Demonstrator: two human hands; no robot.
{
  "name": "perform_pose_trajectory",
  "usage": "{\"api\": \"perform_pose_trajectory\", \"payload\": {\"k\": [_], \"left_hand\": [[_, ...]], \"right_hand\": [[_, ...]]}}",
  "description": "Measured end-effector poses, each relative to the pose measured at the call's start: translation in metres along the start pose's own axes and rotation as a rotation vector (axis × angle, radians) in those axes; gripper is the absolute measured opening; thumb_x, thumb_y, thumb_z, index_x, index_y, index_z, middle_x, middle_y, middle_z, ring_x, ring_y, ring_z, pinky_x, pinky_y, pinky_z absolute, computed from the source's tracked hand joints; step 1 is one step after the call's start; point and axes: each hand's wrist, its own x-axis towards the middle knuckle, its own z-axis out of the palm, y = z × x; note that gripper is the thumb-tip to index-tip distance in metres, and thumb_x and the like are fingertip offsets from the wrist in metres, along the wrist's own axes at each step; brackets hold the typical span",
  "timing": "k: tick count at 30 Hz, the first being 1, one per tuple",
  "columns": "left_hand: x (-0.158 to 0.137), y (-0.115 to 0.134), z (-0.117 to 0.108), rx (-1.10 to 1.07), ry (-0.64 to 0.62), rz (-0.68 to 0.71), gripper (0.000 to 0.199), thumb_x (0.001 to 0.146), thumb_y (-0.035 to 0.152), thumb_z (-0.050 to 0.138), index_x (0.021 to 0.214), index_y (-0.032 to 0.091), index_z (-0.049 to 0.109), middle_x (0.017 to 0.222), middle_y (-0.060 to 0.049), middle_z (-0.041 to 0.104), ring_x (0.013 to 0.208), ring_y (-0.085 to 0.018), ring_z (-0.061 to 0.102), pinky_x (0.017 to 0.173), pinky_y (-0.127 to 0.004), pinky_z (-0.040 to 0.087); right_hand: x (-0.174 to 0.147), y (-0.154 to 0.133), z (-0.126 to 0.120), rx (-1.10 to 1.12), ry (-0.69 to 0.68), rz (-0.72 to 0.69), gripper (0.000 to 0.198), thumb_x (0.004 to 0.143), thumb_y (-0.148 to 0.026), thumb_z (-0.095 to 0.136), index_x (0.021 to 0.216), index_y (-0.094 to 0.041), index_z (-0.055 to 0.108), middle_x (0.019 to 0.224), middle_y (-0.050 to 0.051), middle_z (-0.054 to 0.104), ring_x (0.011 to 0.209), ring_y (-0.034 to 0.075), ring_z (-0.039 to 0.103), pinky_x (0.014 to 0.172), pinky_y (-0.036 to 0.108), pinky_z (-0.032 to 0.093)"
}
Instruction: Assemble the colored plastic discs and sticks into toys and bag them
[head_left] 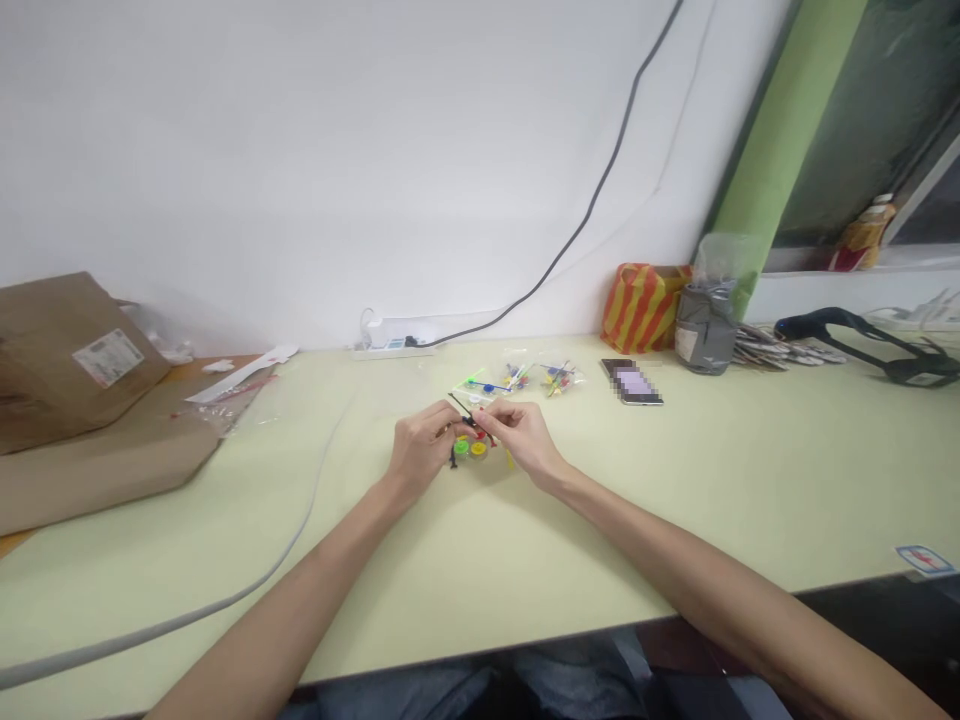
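My left hand [421,447] and my right hand [531,440] meet above the middle of the table, fingers pinched. Between their fingertips is a small black plastic piece [460,405] with a thin arm pointing up to the left; the fingers cover much of it. Just below lie a green disc [461,448] and a yellow disc [478,450], with red bits beside them. By the right hand's fingers a thin yellow stick [510,459] shows. Behind the hands are a long blue piece [489,387] and clear bags of small coloured parts [556,378].
A phone [632,382] lies to the right, before a striped bag [643,308] and a grey pouch [705,328]. A black headset-like frame [874,340] is farther right. Brown paper packaging [67,360] fills the left. A pale cable [277,560] crosses the table; a power strip [394,337] sits at the wall.
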Motion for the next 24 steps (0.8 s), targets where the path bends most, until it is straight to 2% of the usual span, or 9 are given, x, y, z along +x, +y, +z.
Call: {"api": "perform_pose_trajectory", "payload": {"k": [7, 11, 15, 20, 24], "left_hand": [[-0.001, 0.008, -0.001, 0.004, 0.019, 0.044, 0.021, 0.090, 0.020, 0.056, 0.073, 0.020, 0.067, 0.074, -0.001, 0.067, 0.063, -0.011, 0.058, 0.057, -0.024, 0.042], [0.003, 0.006, 0.003, 0.019, 0.050, 0.001, 0.021, 0.090, 0.029, 0.060, 0.072, 0.020, 0.065, 0.072, -0.001, 0.064, 0.058, -0.011, 0.053, 0.054, -0.024, 0.040], [0.006, 0.000, 0.004, 0.039, 0.001, 0.033, 0.021, 0.092, 0.030, 0.058, 0.076, 0.020, 0.067, 0.079, -0.002, 0.067, 0.064, -0.012, 0.057, 0.059, -0.024, 0.044], [0.008, -0.001, -0.004, 0.039, -0.064, 0.067, 0.024, 0.094, 0.026, 0.052, 0.078, 0.022, 0.070, 0.084, -0.003, 0.069, 0.072, -0.013, 0.064, 0.064, -0.024, 0.049], [0.009, 0.002, -0.006, 0.028, -0.054, 0.088, 0.022, 0.093, 0.021, 0.052, 0.084, 0.022, 0.072, 0.089, -0.004, 0.072, 0.077, -0.014, 0.067, 0.067, -0.024, 0.051]], "right_hand": [[-0.004, -0.005, 0.002, -0.033, 0.028, -0.047, 0.041, 0.077, -0.054, 0.072, 0.064, -0.016, 0.067, 0.059, 0.001, 0.057, 0.057, 0.013, 0.049, 0.055, 0.026, 0.039], [0.001, -0.012, -0.001, 0.039, 0.003, 0.035, 0.034, 0.071, -0.050, 0.078, 0.073, -0.016, 0.073, 0.067, 0.004, 0.068, 0.060, 0.016, 0.058, 0.060, 0.028, 0.046], [0.005, -0.005, -0.008, 0.150, 0.051, 0.125, 0.037, 0.065, -0.044, 0.084, 0.086, -0.016, 0.075, 0.079, 0.006, 0.072, 0.071, 0.018, 0.064, 0.062, 0.028, 0.048], [0.006, 0.002, -0.014, 0.197, -0.092, 0.173, 0.045, 0.065, -0.046, 0.084, 0.096, -0.015, 0.072, 0.071, 0.001, 0.068, 0.061, 0.013, 0.060, 0.057, 0.025, 0.045], [0.006, -0.001, -0.014, 0.196, -0.122, 0.145, 0.041, 0.071, -0.053, 0.079, 0.087, -0.017, 0.068, 0.070, 0.001, 0.066, 0.062, 0.013, 0.060, 0.056, 0.023, 0.045]]}}
